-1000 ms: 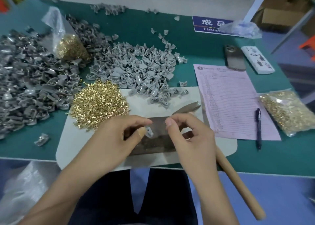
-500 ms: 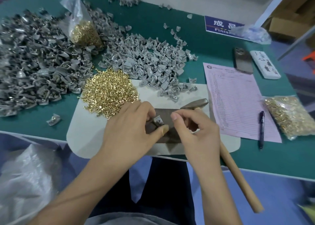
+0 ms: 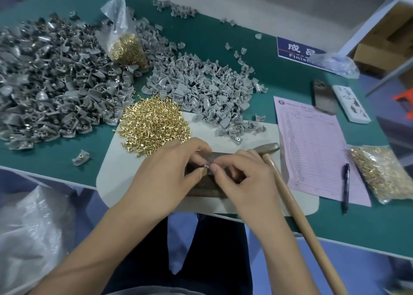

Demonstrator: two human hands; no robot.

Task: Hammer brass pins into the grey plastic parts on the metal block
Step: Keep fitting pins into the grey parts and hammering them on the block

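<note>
A dark metal block (image 3: 202, 188) lies on a white mat (image 3: 125, 174) at the table's near edge. Over it my left hand (image 3: 169, 169) pinches a small grey plastic part (image 3: 206, 167) between thumb and fingers. My right hand (image 3: 243, 178) meets it from the right, fingertips closed on the same part; I cannot tell if a pin is between them. A loose heap of brass pins (image 3: 154, 126) sits just beyond my left hand. The hammer (image 3: 290, 196) lies to the right of my right hand, its head on the mat, untouched.
Grey plastic parts (image 3: 201, 93) are heaped behind the mat, and a larger darker pile (image 3: 49, 82) fills the left. A bag of pins (image 3: 127, 46) stands behind, another bag (image 3: 384, 174) at right. A pink form (image 3: 312, 142), pen (image 3: 346, 187) and phone (image 3: 324, 98) lie right.
Both hands have closed in tighter over the block, and the grey part between them is now mostly hidden by fingertips. The view has tilted, shifting the table in frame.
</note>
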